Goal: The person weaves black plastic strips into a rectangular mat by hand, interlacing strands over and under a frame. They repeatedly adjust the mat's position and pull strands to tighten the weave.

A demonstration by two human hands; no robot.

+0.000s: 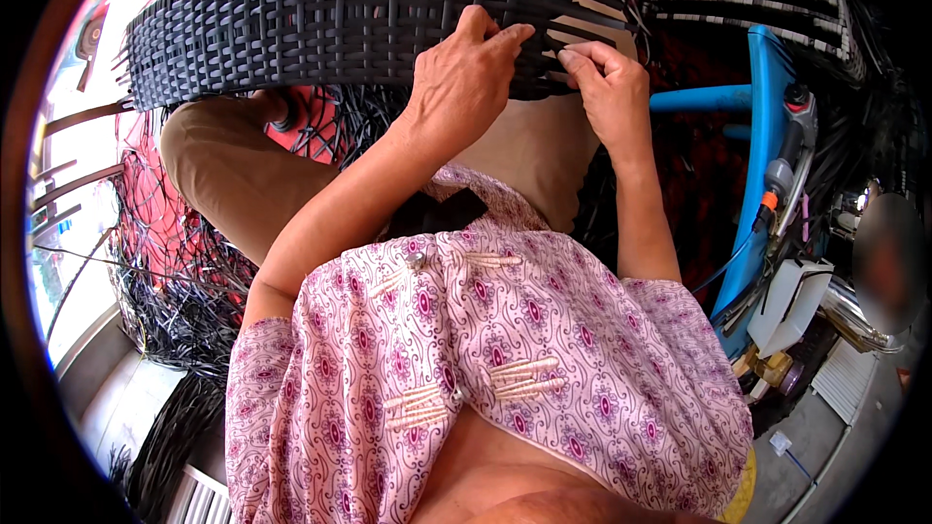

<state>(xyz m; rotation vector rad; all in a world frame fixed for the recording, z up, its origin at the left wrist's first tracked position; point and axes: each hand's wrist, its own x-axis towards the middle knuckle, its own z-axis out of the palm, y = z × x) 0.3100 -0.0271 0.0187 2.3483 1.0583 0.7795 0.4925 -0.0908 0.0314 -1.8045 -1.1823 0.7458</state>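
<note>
A dark woven panel [320, 15] of flat black strips stretches across the top, over my trousered legs. My left hand [466, 73] rests on the right part of the weave, its fingers bent and pressed against the panel, the index finger pointing right. Close to its right, my right hand [614, 87] pinches with thumb and index finger at the panel's lower right edge, where a thin black strip seems to be held. Loose strip ends [582, 27] stick out there, with gaps between them. What lies under my left fingers is hidden.
Tangled black strips [184, 272] lie over red sheeting [146, 189] on the left, with a thick bundle [175, 437] lower down. A blue frame [767, 107] stands at right, beside a hand tool [794, 146] and a white container [791, 306]. Another woven piece [748, 0] is at top right.
</note>
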